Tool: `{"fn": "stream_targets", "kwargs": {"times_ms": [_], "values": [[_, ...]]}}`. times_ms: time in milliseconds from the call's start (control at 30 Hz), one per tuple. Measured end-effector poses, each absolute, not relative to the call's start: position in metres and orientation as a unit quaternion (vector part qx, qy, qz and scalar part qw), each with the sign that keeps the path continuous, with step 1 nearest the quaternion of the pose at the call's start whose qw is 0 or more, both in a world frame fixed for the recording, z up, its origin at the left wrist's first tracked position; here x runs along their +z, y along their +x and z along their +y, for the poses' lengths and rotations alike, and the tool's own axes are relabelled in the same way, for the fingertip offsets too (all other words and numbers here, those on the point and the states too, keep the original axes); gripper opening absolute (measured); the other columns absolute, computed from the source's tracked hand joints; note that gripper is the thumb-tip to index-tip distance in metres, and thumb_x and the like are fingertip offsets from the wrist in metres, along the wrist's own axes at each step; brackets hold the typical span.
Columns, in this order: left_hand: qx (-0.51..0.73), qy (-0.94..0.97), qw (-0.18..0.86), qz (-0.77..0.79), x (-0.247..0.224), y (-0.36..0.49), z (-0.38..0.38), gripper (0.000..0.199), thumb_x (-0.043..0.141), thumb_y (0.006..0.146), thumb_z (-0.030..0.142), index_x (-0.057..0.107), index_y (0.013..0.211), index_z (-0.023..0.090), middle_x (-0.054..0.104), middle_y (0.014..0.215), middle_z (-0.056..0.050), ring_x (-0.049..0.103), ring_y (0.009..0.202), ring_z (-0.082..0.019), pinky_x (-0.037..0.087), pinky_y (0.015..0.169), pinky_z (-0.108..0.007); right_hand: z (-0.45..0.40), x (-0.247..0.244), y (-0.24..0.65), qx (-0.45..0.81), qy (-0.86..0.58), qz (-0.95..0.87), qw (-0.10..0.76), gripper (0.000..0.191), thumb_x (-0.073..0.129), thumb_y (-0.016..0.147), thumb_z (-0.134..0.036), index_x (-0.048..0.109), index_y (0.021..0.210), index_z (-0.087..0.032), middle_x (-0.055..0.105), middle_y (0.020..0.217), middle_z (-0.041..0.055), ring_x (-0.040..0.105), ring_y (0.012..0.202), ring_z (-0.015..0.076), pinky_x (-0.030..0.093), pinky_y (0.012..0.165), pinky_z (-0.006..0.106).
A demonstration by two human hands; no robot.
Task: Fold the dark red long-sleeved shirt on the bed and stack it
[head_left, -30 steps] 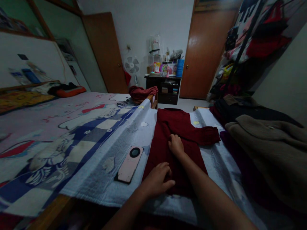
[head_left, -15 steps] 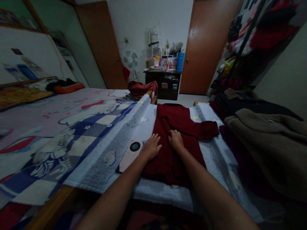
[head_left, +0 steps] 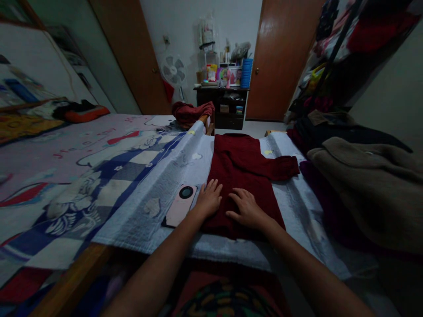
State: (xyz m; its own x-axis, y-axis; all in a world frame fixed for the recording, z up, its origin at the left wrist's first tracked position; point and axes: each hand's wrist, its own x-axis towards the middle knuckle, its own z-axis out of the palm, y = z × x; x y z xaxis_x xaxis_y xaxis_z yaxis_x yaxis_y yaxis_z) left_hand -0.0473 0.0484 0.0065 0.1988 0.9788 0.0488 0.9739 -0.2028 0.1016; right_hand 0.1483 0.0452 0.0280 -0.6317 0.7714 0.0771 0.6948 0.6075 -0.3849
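Observation:
A dark red long-sleeved garment (head_left: 244, 171) lies spread in front of me on a light blue-grey cloth (head_left: 228, 250). One of its sleeves reaches out to the right, with the cuff on the cloth. On the garment's left edge my left hand (head_left: 209, 199) rests flat, fingers spread. My right hand (head_left: 245, 206) lies over its lower middle, fingers apart and slightly bent. Neither hand grips the fabric. Just left of my left hand is a pink phone (head_left: 179, 210) with a round black camera ring.
A bed with a patterned blanket (head_left: 109, 185) stretches along the left. At right are folded dark clothes and a brown garment (head_left: 366, 176). A reddish cloth bundle (head_left: 191, 114) sits at the bed's far corner. Beyond stand a fan (head_left: 173, 70) and a dark cabinet (head_left: 220, 99).
My right hand has slid down the garment towards me and its fingers have spread. My left hand stays at the left edge. The camera has tilted slightly downward.

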Motion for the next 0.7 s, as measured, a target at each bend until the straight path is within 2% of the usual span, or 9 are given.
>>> {"fn": "stream_targets", "kwargs": {"times_ms": [167, 367, 467, 567, 633, 700], "values": [[0.078, 0.784, 0.018, 0.615, -0.001, -0.042, 0.030, 0.050, 0.042, 0.095, 0.032, 0.041, 0.143, 0.018, 0.033, 0.155, -0.011, 0.025, 0.144, -0.026, 0.023, 0.116, -0.048, 0.026, 0.027, 0.160, 0.184, -0.403, -0.892, 0.087, 0.070, 0.056, 0.084, -0.056, 0.041, 0.143, -0.022, 0.027, 0.156, 0.0144, 0.022, 0.143, 0.0321, 0.015, 0.115, 0.052], [0.115, 0.774, -0.016, 0.622, -0.013, -0.039, 0.026, 0.056, 0.043, 0.094, 0.045, 0.041, 0.143, 0.019, 0.032, 0.155, -0.011, 0.024, 0.144, -0.027, 0.020, 0.117, -0.049, 0.027, 0.032, 0.161, 0.215, -0.410, -0.883, 0.074, 0.071, 0.064, 0.080, -0.050, 0.043, 0.142, -0.022, 0.024, 0.157, 0.0131, 0.021, 0.144, 0.0319, 0.015, 0.115, 0.051], [0.116, 0.772, -0.008, 0.625, -0.013, -0.039, 0.027, 0.056, 0.045, 0.093, 0.045, 0.042, 0.142, 0.020, 0.033, 0.155, -0.011, 0.025, 0.144, -0.028, 0.021, 0.116, -0.049, 0.034, 0.042, 0.163, 0.258, -0.399, -0.874, 0.100, 0.058, 0.062, 0.083, -0.046, 0.052, 0.134, -0.021, 0.038, 0.151, 0.0128, 0.032, 0.139, 0.0292, 0.025, 0.113, 0.045], [0.112, 0.770, 0.011, 0.628, -0.008, -0.040, 0.029, 0.056, 0.049, 0.091, 0.044, 0.043, 0.142, 0.020, 0.034, 0.154, -0.012, 0.028, 0.143, -0.029, 0.024, 0.115, -0.049, 0.053, 0.052, 0.174, 0.276, -0.415, -0.851, 0.166, 0.034, 0.052, 0.091, -0.039, 0.062, 0.118, -0.021, 0.061, 0.126, 0.0105, 0.055, 0.116, 0.0226, 0.039, 0.101, 0.035], [0.104, 0.775, 0.031, 0.623, 0.000, -0.042, 0.033, 0.055, 0.051, 0.090, 0.043, 0.047, 0.139, 0.018, 0.038, 0.151, -0.013, 0.033, 0.140, -0.030, 0.028, 0.113, -0.049, 0.072, 0.054, 0.187, 0.235, -0.450, -0.835, 0.211, 0.028, 0.047, 0.093, -0.034, 0.063, 0.110, -0.020, 0.066, 0.114, 0.0085, 0.058, 0.106, 0.0206, 0.042, 0.095, 0.032], [0.104, 0.781, 0.051, 0.614, 0.011, -0.044, 0.043, 0.048, 0.051, 0.091, 0.040, 0.053, 0.132, 0.016, 0.049, 0.143, -0.014, 0.044, 0.132, -0.029, 0.035, 0.108, -0.045, 0.096, 0.054, 0.203, 0.166, -0.495, -0.822, 0.225, 0.025, 0.048, 0.092, -0.031, 0.064, 0.108, -0.019, 0.064, 0.116, 0.0087, 0.056, 0.108, 0.0213, 0.040, 0.097, 0.033]]}}
